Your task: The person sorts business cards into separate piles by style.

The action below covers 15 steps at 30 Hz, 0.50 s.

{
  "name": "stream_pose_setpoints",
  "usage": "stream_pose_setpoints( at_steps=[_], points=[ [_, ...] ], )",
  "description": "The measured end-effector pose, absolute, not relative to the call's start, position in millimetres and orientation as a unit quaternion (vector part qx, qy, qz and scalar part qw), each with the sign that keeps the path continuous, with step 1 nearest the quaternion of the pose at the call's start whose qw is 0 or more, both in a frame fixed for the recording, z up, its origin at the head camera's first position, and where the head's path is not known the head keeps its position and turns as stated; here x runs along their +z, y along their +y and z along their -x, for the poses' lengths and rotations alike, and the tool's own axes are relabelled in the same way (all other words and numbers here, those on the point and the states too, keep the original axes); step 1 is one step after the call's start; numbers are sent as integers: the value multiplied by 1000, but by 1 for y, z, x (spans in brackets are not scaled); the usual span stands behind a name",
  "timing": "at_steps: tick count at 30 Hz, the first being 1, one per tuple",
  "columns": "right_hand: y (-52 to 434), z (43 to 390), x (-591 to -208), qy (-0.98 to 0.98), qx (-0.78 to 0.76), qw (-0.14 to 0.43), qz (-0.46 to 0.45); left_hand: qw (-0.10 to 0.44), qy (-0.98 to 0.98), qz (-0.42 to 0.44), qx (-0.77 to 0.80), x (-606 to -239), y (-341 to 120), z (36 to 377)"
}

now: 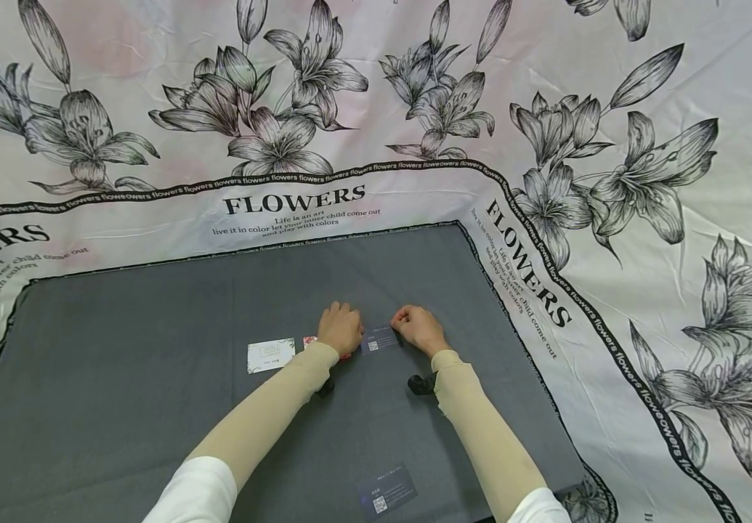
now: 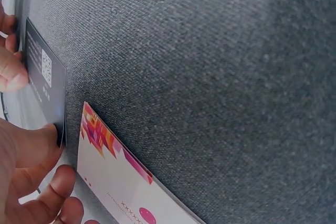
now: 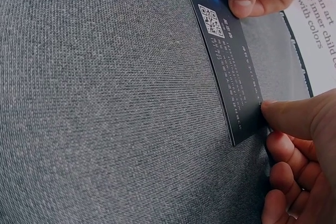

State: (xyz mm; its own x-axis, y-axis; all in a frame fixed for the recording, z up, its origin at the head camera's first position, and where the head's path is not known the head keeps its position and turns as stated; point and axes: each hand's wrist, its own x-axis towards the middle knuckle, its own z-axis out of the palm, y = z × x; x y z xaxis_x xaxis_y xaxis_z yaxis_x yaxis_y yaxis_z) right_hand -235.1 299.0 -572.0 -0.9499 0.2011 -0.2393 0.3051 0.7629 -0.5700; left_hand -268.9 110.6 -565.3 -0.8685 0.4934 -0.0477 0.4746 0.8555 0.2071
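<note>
A dark business card (image 1: pixel 381 338) with a QR code lies on the grey cloth (image 1: pixel 153 378) between my two hands. My left hand (image 1: pixel 341 327) holds its left end, the thumb (image 2: pixel 39 148) pressed to the card's (image 2: pixel 46 77) edge. My right hand (image 1: pixel 417 325) pinches the other end, with the thumb (image 3: pixel 291 118) on the card's (image 3: pixel 231 77) corner and the fingers curled. A white card with pink and orange print (image 2: pixel 118 179) lies just beside my left hand, partly hidden under it in the head view.
A white card (image 1: pixel 271 355) lies left of my left hand. Another dark card with a QR code (image 1: pixel 386 492) sits near the front edge. The grey cloth is bordered by a white sheet printed with flowers (image 1: pixel 546 181).
</note>
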Motion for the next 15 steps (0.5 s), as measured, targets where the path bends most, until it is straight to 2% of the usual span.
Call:
stream_pose_setpoints(
  at_steps=[8, 15],
  points=[
    [297, 235, -572, 942, -302, 65, -133, 5, 956, -285, 73, -565, 107, 266],
    [291, 232, -565, 971, -212, 67, -89, -42, 949, -301, 88, -561, 106, 260]
  ],
)
